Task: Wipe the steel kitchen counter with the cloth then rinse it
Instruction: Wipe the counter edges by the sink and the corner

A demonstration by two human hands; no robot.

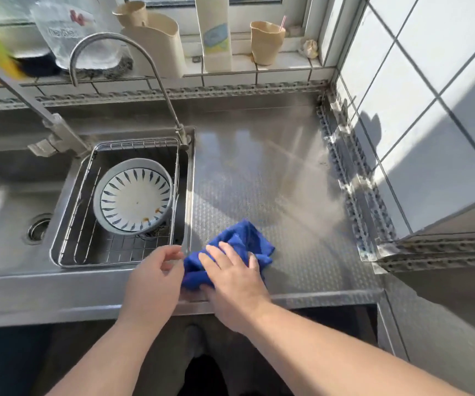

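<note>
A crumpled blue cloth (237, 244) lies on the textured steel counter (287, 195), close to its front edge and just right of the sink rim. My right hand (232, 278) rests palm down on the cloth's near half, fingers spread over it. My left hand (153, 277) hovers beside the cloth's left edge, fingers curled loosely and apart; whether its fingertips touch the cloth I cannot tell. The curved steel tap (133, 52) arches over the sink (5, 212) to the left, with no water running.
A wire basket (93, 252) in the sink holds a white bowl (133, 195) with blue leaf marks and brown stains. Paper cups (265, 42), a carton and a plastic bag stand on the tiled window ledge. A tiled wall (419, 110) bounds the counter's right side.
</note>
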